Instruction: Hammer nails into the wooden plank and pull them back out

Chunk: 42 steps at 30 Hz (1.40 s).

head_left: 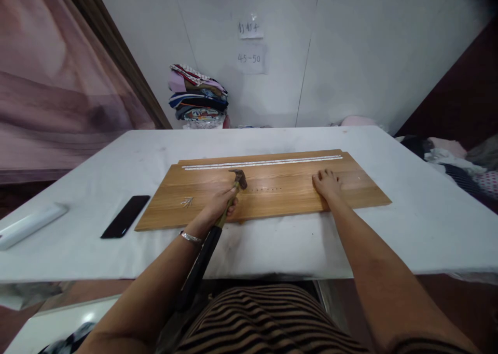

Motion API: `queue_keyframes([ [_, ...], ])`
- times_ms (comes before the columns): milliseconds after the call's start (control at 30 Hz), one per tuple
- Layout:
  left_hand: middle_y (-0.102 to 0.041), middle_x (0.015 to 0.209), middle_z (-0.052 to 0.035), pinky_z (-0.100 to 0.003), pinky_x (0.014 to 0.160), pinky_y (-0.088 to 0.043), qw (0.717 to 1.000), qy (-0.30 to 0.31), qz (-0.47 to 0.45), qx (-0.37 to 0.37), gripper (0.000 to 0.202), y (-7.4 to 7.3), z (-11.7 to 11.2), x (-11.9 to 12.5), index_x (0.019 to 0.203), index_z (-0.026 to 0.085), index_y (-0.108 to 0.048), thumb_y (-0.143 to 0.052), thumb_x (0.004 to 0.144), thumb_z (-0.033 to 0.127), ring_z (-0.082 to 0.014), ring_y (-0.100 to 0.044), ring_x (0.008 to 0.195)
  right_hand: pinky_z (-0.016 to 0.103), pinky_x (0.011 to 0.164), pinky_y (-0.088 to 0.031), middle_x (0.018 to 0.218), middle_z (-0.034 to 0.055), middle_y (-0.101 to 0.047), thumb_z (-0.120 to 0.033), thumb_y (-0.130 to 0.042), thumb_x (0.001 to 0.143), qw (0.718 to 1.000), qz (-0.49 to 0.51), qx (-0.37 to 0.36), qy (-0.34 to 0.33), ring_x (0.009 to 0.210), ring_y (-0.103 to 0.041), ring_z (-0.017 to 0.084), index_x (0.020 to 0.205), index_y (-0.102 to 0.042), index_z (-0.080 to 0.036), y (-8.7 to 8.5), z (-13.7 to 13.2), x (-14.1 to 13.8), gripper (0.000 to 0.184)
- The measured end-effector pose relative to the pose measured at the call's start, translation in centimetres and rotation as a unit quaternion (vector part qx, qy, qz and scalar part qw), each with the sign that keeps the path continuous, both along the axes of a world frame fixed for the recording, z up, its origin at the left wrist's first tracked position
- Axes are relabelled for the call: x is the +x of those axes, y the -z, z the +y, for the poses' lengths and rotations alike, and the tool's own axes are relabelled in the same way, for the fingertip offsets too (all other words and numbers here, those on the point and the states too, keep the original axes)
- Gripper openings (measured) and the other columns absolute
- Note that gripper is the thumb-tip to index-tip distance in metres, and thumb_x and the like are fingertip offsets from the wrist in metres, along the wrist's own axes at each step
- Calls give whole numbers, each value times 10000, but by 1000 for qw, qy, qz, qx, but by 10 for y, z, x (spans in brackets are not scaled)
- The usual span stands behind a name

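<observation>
My left hand (222, 204) is closed around the wooden upper part of a claw hammer (205, 251), just below its metal head. The hammer slants over the near edge of a brown wooden board (295, 175), its black grip pointing back toward me. On the board's right part, my right hand (327, 183) rests palm down with its fingers apart, holding nothing. A row of small dark points (268, 189), perhaps nails or holes, runs across the board's middle. Several loose nails (187, 202) lie left of my left hand. Two white measuring strips (264, 162) run along the far side.
A white-covered table (280, 245) carries the board. Left of it lie a black phone (125, 216) and a white roll (33, 224). Folded clothes (199, 95) are stacked against the back wall, below and beside paper signs (251, 58). More cloth (459, 162) is at the right.
</observation>
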<state>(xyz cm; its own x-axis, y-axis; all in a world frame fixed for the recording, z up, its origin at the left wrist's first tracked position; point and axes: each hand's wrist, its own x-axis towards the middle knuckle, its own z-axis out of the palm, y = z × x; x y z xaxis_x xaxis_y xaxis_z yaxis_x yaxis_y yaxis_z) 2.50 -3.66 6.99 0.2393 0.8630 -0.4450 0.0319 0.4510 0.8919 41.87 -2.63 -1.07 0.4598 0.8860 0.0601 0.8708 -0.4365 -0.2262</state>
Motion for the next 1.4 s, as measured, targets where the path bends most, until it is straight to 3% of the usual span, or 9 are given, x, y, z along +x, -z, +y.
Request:
queue_keyframes([
  [267,-510,609,66,-162,367,-277,1000,-7,14,-5,308,-7,-4,4,950,199,-535,-696,874,450,-49,-379,389,521,1124,-310,1496,187,-559,-405,-334,1035,1000,-2,11,-1,1391,-427,332,1303,-664,-154,-2,-2,-2,494],
  [600,-524,622,63,-159,363,-275,1000,4,-14,2,351,1,0,-1,942,198,-531,-745,838,457,-48,-402,392,509,1127,-315,1514,179,-546,-419,-330,1039,1000,-2,3,1,1406,-422,325,1301,-658,-154,0,-1,0,497],
  [1400,-526,636,53,-161,374,-267,1000,-4,-10,-3,303,-1,0,-1,987,190,-568,-714,870,428,-49,-402,401,519,1125,-316,1475,181,-570,-419,-331,1037,1000,-7,7,-1,1374,-443,325,1284,-666,-162,2,-1,1,488],
])
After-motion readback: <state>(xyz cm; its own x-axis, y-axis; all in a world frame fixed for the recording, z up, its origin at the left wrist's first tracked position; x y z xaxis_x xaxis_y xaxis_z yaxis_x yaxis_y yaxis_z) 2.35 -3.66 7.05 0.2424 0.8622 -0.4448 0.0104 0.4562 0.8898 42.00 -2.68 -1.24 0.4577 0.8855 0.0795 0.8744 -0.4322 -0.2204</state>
